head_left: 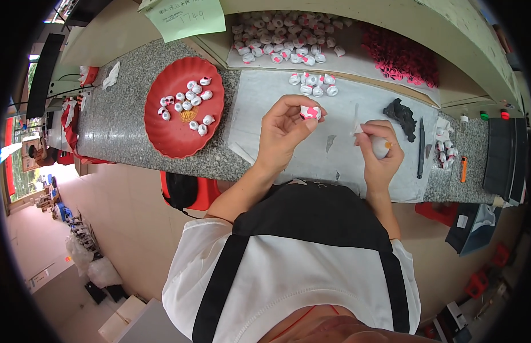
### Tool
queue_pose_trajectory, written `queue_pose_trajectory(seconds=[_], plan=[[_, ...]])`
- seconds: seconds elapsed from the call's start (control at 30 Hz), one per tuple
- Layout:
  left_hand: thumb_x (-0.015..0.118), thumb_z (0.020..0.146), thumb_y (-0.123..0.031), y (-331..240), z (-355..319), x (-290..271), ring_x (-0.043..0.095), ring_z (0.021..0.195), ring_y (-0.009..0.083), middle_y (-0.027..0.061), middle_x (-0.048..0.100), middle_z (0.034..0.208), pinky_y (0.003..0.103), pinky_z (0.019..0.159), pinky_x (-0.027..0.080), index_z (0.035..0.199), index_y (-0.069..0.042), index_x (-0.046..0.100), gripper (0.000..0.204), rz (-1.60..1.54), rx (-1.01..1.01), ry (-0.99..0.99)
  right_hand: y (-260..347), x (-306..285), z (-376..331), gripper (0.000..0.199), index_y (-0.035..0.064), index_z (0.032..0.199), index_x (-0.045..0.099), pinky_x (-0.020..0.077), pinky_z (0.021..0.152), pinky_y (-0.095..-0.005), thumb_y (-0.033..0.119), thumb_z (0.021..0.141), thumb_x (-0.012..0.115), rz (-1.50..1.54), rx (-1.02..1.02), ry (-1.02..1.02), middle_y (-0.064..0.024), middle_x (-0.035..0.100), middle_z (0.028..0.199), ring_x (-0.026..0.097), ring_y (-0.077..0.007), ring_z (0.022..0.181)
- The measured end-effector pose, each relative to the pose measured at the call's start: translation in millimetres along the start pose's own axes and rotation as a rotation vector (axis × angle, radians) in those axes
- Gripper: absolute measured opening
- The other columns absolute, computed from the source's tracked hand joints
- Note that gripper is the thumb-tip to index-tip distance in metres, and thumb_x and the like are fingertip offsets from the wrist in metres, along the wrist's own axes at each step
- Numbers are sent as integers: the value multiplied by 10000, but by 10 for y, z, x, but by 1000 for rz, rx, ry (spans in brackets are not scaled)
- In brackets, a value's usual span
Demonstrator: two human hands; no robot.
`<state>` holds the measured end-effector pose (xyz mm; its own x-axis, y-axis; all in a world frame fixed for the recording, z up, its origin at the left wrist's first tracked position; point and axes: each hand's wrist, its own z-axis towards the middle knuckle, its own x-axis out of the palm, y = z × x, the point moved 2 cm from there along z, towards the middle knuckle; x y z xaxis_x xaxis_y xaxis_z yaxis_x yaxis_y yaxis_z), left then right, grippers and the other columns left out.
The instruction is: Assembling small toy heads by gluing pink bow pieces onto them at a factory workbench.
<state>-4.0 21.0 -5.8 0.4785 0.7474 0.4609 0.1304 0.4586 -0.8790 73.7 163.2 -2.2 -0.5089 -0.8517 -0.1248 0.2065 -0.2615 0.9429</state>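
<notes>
Between the thumb and fingers of my left hand (281, 132) is a small rounded white-and-pink piece (311, 112), held above the paper-covered worktop. My right hand (382, 161) is closed around a small whitish squeeze bottle (381, 147). Its thin pale nozzle (357, 123) points up and away from me, apart from the piece. A small group of similar white-and-pink pieces (313, 84) sits on the white paper (259, 114) beyond my hands. To the left, a red scalloped plate (157, 137) carries several more white pieces.
Under the shelf lie a heap of white-and-pink pieces (282, 34) and a pile of bright pink parts (399, 57). On the right are a crumpled black cloth (401, 117), a dark pen-like tool (421, 148), an orange lighter (463, 169) and more white pieces (446, 151). A red stool (205, 194) stands below the counter.
</notes>
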Motion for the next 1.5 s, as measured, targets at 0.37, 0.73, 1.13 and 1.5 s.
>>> queue_pose_trajectory(seconds=[0.37, 0.73, 1.13, 1.5], plan=[[493, 666, 80, -47, -53, 35, 483, 852, 109, 54, 504, 917, 233, 772, 374, 931, 13, 484, 274, 125, -17, -1, 204, 333, 61, 239, -4, 785, 575, 412, 511, -212, -108, 569, 592, -202, -496, 35, -90, 540, 707, 525, -156, 587], [534, 684, 50, -38, 4, -26, 489, 838, 126, 72, 510, 914, 250, 758, 379, 927, 17, 478, 251, 320, 21, 48, 61, 98, 193, 201, -9, 805, 566, 388, 495, -185, -94, 623, 561, -58, -255, 132, -56, 528, 700, 504, -111, 576], [602, 650, -12, -179, 93, -485, 476, 775, 137, 53, 522, 824, 229, 678, 366, 826, -19, 548, 184, 886, 331, -242, -199, -129, 199, 342, 44, 972, 521, 342, 622, -170, -4, 639, 586, -136, 75, 191, -2, 473, 736, 429, -64, 687], [595, 629, -8, -527, -106, -424, 482, 902, 242, 123, 512, 943, 315, 789, 358, 850, -8, 533, 230, 1242, 491, -146, -146, 146, 220, 674, 95, 1197, 298, 324, 561, -152, 0, 607, 610, 298, 267, 310, 2, 398, 775, 376, -42, 615]])
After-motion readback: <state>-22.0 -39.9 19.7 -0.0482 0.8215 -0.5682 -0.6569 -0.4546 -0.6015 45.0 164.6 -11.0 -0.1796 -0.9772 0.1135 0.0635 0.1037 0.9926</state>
